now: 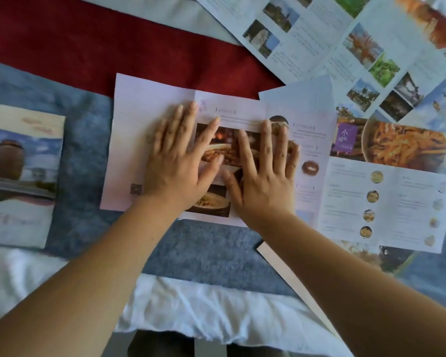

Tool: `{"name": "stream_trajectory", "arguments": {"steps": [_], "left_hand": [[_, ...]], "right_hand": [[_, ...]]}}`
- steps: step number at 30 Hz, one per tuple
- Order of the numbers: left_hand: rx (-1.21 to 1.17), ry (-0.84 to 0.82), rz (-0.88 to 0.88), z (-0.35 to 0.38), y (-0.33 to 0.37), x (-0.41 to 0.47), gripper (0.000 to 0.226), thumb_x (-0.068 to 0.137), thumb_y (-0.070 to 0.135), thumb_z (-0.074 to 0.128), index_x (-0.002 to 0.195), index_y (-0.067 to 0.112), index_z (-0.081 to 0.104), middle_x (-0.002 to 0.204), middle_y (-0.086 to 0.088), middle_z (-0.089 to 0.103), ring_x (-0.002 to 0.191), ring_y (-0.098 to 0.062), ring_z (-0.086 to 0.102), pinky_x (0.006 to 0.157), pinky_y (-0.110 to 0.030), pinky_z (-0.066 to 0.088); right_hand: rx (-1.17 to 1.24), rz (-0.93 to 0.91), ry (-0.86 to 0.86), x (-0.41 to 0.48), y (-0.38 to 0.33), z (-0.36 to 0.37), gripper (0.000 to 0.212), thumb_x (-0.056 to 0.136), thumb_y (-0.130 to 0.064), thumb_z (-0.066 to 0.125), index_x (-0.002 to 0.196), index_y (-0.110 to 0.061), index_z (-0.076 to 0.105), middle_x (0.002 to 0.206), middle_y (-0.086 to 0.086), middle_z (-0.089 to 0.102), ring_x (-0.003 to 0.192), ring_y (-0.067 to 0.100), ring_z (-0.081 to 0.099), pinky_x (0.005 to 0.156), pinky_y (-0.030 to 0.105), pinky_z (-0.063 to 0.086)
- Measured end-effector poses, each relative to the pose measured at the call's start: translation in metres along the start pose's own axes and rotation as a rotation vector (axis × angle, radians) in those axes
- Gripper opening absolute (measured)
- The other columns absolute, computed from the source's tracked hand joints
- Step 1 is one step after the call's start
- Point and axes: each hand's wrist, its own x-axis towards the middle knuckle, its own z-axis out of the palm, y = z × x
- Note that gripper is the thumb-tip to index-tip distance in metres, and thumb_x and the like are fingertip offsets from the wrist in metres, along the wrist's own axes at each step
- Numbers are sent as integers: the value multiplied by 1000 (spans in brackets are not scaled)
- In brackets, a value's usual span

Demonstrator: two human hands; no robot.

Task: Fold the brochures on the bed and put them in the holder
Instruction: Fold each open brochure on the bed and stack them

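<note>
A pale pink food brochure [129, 140] lies on the grey felt mat in the middle of the bed, with one panel folded over its picture side. My left hand [180, 155] lies flat on it, fingers straight and spread, pressing the left part. Beside it, my right hand [263, 171] presses the folded panel with straight fingers. A folded brochure [21, 173] with a sky picture lies at the left. No holder is in view.
Several unfolded brochures are spread at the right: a noodle one [397, 181] beside my right hand and landscape ones [327, 39] at the top right. A red cloth [88, 47] covers the far side. White bedding [204, 313] runs along the near edge.
</note>
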Motion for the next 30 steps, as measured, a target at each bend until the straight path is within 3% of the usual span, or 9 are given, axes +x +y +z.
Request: {"name": "stream_trajectory", "arguments": {"steps": [6,10,15,20,25,30], "left_hand": [[-32,7,0,-7,-23,-4,67,105,53,38,165,28,20,173,-10,10,160,-30,8,129,-50,6],[27,-6,-142,-9,-43,-13,75,102,68,28,165,33,10,174,-6,2,160,-32,3,126,-60,2],[43,-14,-292,-9,-58,-23,92,93,84,24,165,32,1,172,-17,-3,156,-47,-2,118,-74,-1],[-28,-55,-293,-10,-55,-20,96,90,84,25,166,30,3,171,-22,-7,156,-48,-7,122,-69,0],[-174,-99,-257,-18,-46,-23,100,87,83,31,165,31,-2,172,-13,-13,157,-38,-15,124,-62,-7],[-184,-30,-250,-17,-47,-25,83,99,70,27,166,26,7,174,-6,-2,160,-30,-5,128,-56,1]], "right_hand": [[-52,20,5,12,-28,13,73,105,-63,20,166,-26,5,172,18,-4,157,44,-7,122,69,3],[-58,15,26,14,-36,17,73,105,-62,21,167,-25,6,172,18,-3,158,44,-6,122,69,3],[-52,-1,38,14,-34,22,74,105,-62,23,167,-25,6,172,18,-4,158,44,-7,122,69,2],[-58,4,36,16,-33,22,74,105,-63,22,167,-26,5,173,16,-6,158,43,-9,122,70,3],[-59,2,25,16,-35,18,73,105,-63,19,167,-26,7,173,17,-4,158,43,-8,122,69,3],[-46,15,-22,15,-39,7,71,104,-55,25,166,-24,9,172,19,-2,157,45,-7,123,68,0]]}}
